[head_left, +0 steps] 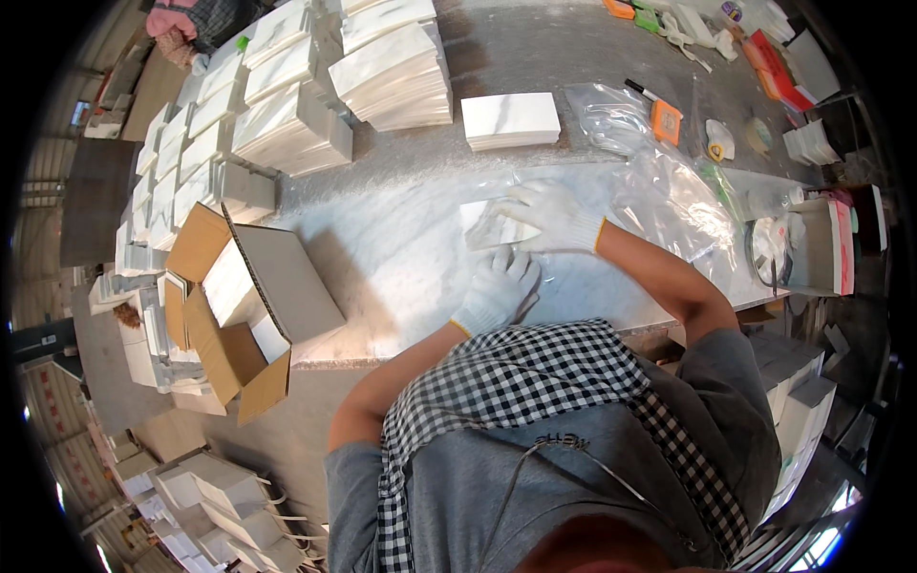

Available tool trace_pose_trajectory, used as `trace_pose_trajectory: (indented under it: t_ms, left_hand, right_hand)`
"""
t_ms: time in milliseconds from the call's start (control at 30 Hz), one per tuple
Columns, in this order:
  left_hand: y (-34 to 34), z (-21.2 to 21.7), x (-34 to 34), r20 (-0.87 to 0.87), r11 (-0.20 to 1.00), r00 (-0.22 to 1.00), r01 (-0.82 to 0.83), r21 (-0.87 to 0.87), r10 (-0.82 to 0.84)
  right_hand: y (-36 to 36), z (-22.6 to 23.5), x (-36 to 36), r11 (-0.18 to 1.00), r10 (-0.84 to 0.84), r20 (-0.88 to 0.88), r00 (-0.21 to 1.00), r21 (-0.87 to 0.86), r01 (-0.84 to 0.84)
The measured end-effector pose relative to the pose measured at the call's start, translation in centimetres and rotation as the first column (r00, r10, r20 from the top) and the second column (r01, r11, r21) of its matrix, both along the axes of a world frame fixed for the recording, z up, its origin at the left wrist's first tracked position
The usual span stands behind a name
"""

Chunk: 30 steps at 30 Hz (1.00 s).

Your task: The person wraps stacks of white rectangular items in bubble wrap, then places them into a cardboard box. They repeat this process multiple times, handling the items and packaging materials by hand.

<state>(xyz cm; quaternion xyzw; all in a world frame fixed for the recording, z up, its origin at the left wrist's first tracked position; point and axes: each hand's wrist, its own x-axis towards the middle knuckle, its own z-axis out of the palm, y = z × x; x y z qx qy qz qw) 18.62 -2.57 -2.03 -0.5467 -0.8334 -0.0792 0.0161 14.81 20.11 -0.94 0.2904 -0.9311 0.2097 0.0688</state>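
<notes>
Both hands wear white knit gloves. On the pale marble work surface (382,229) in front of me lies a white tile piece (473,216), partly covered by crumpled, see-through plastic. My right hand (554,218) reaches over it from the right, its fingers closed on its edge and the plastic. Just nearer to me, my left hand (495,291) rests on the surface with fingers extended and slightly apart, close to the near side of the plastic. Nothing shows in that hand. Beyond them sits a neat stack of white, grey-veined tiles (509,120).
An open cardboard box (296,277) holding white tiles stands at left. Tall tile stacks (396,81) fill the far left. Clear plastic bags (669,196), an orange tape measure-like item (666,122) and a black marker (640,89) lie right. Another person (196,29) is at far left.
</notes>
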Motion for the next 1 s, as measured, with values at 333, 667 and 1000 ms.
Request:
trace_pose_trajectory:
  t_ms: [333, 667, 1000]
  left_hand:
    - [0.1, 0.3, -0.2, 0.048, 0.999, 0.998, 0.043, -0.017, -0.043]
    - [0.0, 0.3, -0.3, 0.080, 0.998, 0.996, 0.033, -0.060, -0.028]
    - [-0.2, 0.0, -0.5, 0.057, 0.993, 0.998, 0.024, 0.113, -0.031]
  right_hand:
    - [3.1, -3.0, -2.6, 0.644, -0.762, 0.155, 0.629, 0.075, 0.761]
    - [0.3, -3.5, -5.3, 0.442, -0.894, 0.119, 0.432, 0.081, 0.893]
    - [2.4, -4.0, -2.9, 0.575, -0.580, 0.314, 0.752, -0.496, 0.651]
